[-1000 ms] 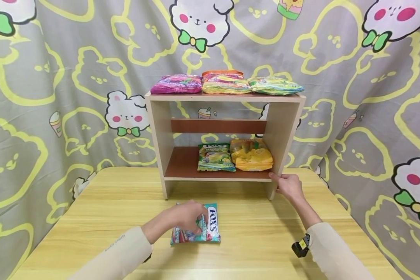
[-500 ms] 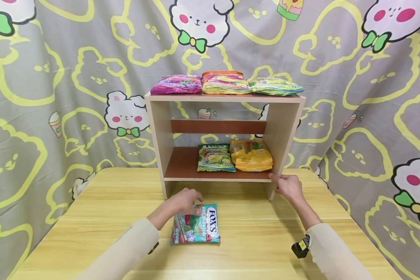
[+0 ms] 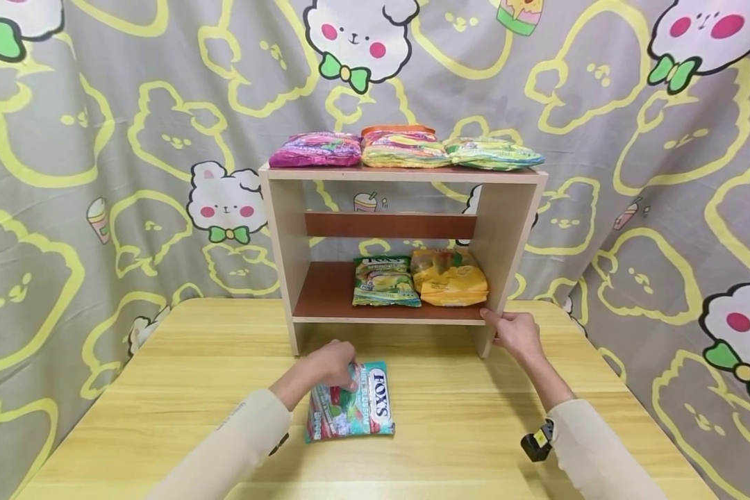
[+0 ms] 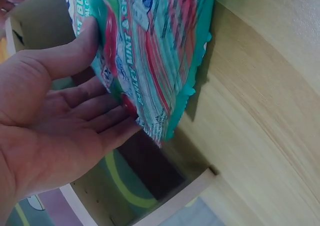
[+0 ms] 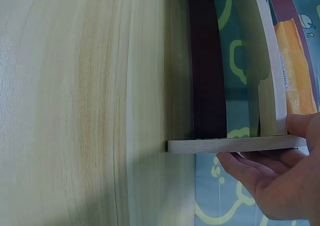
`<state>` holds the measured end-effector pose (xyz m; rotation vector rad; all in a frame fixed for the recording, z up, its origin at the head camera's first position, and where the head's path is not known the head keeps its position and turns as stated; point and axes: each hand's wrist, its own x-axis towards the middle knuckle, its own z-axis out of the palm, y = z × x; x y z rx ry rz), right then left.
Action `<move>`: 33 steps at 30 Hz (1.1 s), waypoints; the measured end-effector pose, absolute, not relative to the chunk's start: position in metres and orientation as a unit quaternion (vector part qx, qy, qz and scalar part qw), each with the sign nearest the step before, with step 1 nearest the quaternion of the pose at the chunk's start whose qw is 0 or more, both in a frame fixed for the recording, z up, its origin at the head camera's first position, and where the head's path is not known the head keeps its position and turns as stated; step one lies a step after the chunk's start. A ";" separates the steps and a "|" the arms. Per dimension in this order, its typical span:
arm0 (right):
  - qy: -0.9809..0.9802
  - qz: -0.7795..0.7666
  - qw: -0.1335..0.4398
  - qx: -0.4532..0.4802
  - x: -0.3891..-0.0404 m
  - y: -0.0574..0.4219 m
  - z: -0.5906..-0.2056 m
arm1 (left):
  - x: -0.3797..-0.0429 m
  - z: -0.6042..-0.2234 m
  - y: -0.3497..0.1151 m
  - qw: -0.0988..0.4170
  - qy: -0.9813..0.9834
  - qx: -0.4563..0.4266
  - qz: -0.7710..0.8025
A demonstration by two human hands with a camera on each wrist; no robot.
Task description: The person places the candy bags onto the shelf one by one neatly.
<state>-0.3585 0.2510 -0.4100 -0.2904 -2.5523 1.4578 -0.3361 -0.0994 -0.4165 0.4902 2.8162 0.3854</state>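
Observation:
My left hand pinches the far edge of a teal Fox's candy bag that is tilted up off the table in front of the shelf. In the left wrist view the thumb presses the printed face of the candy bag, and the fingers lie behind it. My right hand grips the right side panel of the small wooden shelf near its lower board. Seen from the right wrist, the thumb is on the inner side and the fingers are under the outer side of the panel.
On the lower board, a green candy bag stands beside a yellow bag at the right. Purple, orange-and-yellow and green-yellow bags lie on top. A patterned curtain hangs behind the wooden table.
My left hand has shifted from over the middle of the teal candy bag to its far edge, and now pinches it and lifts that edge. The right hand stays on the shelf panel.

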 end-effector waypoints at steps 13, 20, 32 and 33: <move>-0.859 0.495 0.091 -0.095 -0.357 0.252 -0.411 | -0.337 -0.415 -0.105 0.104 0.964 0.205 0.133; -0.857 0.498 0.094 -0.095 -0.358 0.253 -0.412 | -0.336 -0.407 -0.109 0.076 0.954 0.250 0.145; -0.856 0.500 0.092 -0.095 -0.359 0.252 -0.411 | -0.330 -0.386 -0.106 0.054 0.935 0.292 0.195; -0.856 0.500 0.091 -0.095 -0.359 0.252 -0.411 | -0.330 -0.385 -0.106 0.050 0.935 0.292 0.196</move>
